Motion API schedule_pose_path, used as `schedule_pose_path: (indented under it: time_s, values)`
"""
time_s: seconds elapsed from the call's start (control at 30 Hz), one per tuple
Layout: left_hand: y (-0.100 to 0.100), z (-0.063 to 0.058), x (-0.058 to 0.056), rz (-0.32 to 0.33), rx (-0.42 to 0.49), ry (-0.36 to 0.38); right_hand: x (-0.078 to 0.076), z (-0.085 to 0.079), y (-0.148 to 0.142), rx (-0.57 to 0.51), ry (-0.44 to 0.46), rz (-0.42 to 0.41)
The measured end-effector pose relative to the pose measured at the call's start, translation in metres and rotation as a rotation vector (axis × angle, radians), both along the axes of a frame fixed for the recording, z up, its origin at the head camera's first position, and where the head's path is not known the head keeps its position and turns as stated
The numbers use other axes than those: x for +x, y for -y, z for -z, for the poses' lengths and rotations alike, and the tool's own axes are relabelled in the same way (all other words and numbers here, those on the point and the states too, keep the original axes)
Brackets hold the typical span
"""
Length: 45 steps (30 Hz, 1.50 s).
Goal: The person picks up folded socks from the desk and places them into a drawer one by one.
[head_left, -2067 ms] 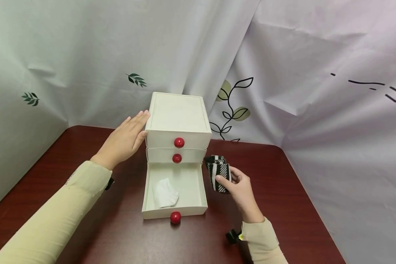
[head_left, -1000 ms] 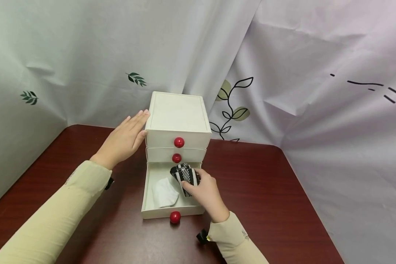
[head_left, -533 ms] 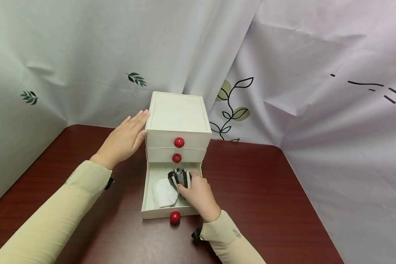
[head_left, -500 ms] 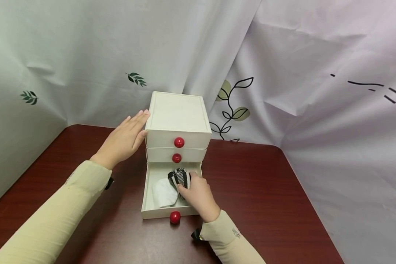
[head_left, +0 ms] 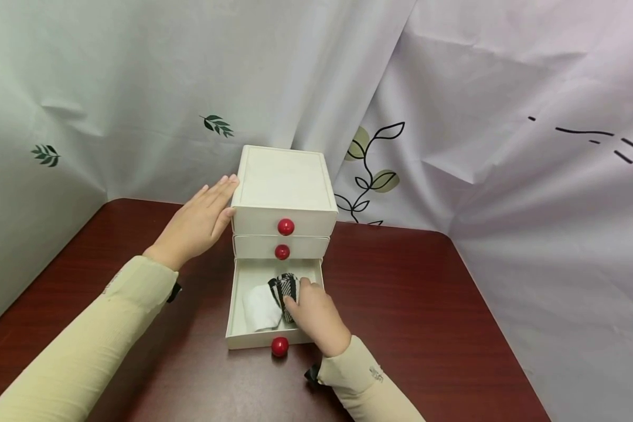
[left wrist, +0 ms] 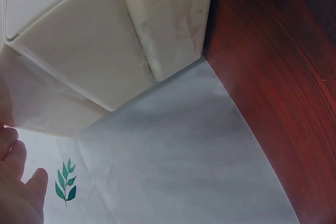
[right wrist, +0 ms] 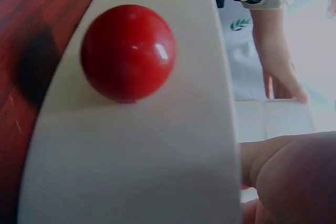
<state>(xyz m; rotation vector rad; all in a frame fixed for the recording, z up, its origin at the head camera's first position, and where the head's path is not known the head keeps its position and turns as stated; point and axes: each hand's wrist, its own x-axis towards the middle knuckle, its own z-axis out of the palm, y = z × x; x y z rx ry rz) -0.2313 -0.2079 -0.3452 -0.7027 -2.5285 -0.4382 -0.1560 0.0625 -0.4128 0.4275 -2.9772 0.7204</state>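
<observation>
My right hand reaches into the pulled-out bottom drawer of a small cream drawer cabinet. It grips a folded black-and-white patterned sock, thumb at the front, the other fingers on the far right side and partly hidden. Left of that sock, and partly under it in the head view, lies a white cloth bundle. My left hand rests with straight fingers against the cabinet's left side, near the top edge. In the right wrist view, the drawer front hides the sock.
The two upper drawers are closed, with red round knobs on the top drawer and middle drawer. The bottom drawer's red knob sticks out toward me. A dark red wooden table carries everything; a pale curtain hangs behind.
My right hand has carried the black-and-white sock leftward from beside the cabinet into the bottom drawer and lowered it beside the white bundle. My left hand has stayed put.
</observation>
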Motion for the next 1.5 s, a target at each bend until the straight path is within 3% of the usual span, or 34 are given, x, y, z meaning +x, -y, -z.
schedule_pose_path:
  time_s: [0.3,0.63,0.9,1.3,1.4,1.5]
  values:
    - [0.000,-0.001,0.000,0.000,-0.010,-0.004,0.004,-0.018,-0.012,-0.001,-0.079,0.004]
    - [0.001,0.000,0.000,-0.005,-0.013,0.001,0.000,-0.023,-0.036,-0.195,-0.157,-0.007]
    - [0.001,0.001,0.000,-0.007,-0.017,-0.002,0.013,-0.020,-0.053,-0.352,-0.227,-0.083]
    - [0.001,0.000,0.000,-0.007,-0.018,-0.002,0.047,-0.006,-0.054,-0.575,-0.060,-0.190]
    - [0.001,0.000,0.000,-0.009,-0.021,-0.002,0.053,-0.003,-0.054,-0.644,0.040,-0.229]
    - [0.001,0.000,0.000,-0.010,-0.024,-0.002,0.058,0.001,-0.053,-0.744,0.197,-0.252]
